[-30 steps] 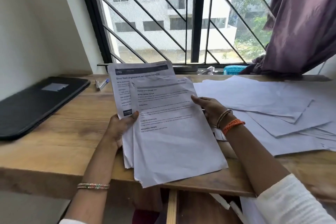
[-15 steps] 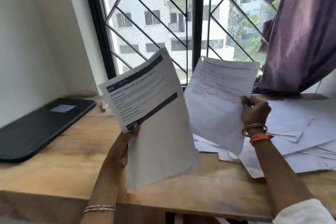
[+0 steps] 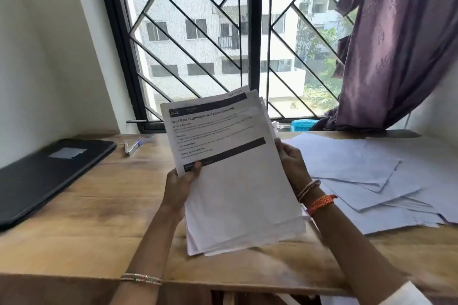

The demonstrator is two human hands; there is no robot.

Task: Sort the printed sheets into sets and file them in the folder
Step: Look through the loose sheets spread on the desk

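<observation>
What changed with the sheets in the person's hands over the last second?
The sheet the right hand had lifted away half a second ago is back with the others, behind the titled page, so both hands now hold one stack of printed sheets, raised off the desk. The left hand kept its grip. The black folder, pen and loose sheets stayed put.

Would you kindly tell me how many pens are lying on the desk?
1. The pen lies on the wooden desk near the window, between the black folder and the held sheets. Others may be hidden under the loose papers.
</observation>
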